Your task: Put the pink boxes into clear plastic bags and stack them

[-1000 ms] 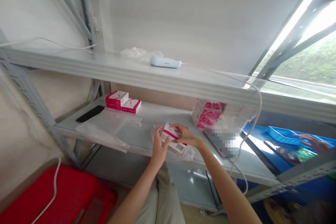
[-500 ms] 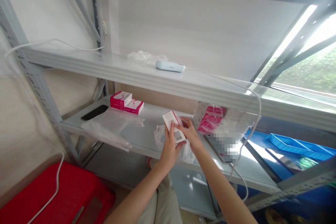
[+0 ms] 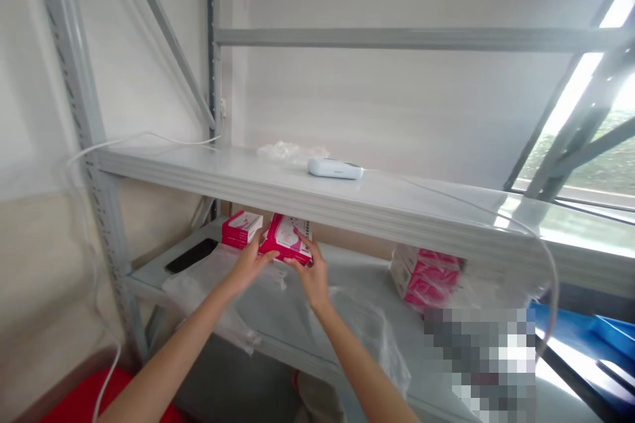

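A grey metal shelving rack (image 3: pixel 327 210) stands in front of both hands. Its upper shelf (image 3: pixel 426 193) crosses above and beyond them; its lower shelf (image 3: pixel 347 268) lies beneath them. A red plastic container (image 3: pixel 77 403) sits low, nearer the wearer than the left hand (image 3: pixel 251 261). Well to the right of the right hand (image 3: pixel 312 274), pink-and-white boxes (image 3: pixel 431 277) rest inside clear plastic. One thin clear bag (image 3: pixel 213 277) lies spread under the left wrist, another (image 3: pixel 380 337) beside the right forearm.

Both hands pinch a pink-and-white printed carton (image 3: pixel 282 238), the left at its left side, the right at its near right corner, fingers curled around it. The carton is tilted, between the hands, below the upper shelf's front edge; whether it touches anything beneath is hidden. Just left of it, beyond the left hand, stands a small stack of matching cartons (image 3: pixel 241 228). Farther left of that hand lies a black smartphone (image 3: pixel 192 256); above the right hand, a pale blue handheld device (image 3: pixel 335 169).
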Action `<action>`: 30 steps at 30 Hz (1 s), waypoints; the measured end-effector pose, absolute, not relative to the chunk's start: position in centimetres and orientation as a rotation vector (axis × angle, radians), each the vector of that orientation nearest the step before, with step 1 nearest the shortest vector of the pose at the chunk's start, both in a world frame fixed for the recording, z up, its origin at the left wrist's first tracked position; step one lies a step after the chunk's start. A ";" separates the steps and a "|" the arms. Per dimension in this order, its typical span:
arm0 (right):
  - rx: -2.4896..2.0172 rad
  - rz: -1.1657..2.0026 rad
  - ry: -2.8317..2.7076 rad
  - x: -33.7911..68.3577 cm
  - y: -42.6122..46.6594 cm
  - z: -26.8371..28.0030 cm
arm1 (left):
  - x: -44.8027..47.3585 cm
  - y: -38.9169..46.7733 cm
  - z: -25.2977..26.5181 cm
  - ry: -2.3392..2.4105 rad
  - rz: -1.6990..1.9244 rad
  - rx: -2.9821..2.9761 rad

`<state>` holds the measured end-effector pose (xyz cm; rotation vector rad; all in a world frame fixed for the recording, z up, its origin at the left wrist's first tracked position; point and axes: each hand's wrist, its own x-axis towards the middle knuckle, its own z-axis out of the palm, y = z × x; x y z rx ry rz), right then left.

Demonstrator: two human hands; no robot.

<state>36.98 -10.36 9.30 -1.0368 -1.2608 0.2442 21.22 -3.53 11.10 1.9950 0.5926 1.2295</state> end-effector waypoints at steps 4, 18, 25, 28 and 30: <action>-1.108 0.192 -1.282 36.8 -2.8 8.1 | 20.5 5.4 11.1 0.814 1.134 2.453; -1.466 0.100 -1.353 37.1 8.1 2.0 | 16.8 19.0 5.0 0.953 0.711 2.748; -1.477 0.078 -1.327 37.1 8.6 0.6 | 16.6 20.2 2.8 0.844 0.888 2.740; -1.436 0.080 -1.352 37.2 8.4 0.6 | 17.0 19.8 3.0 0.857 0.906 2.751; -1.416 0.071 -1.375 37.2 8.3 0.7 | 17.2 19.5 3.2 0.887 0.912 2.752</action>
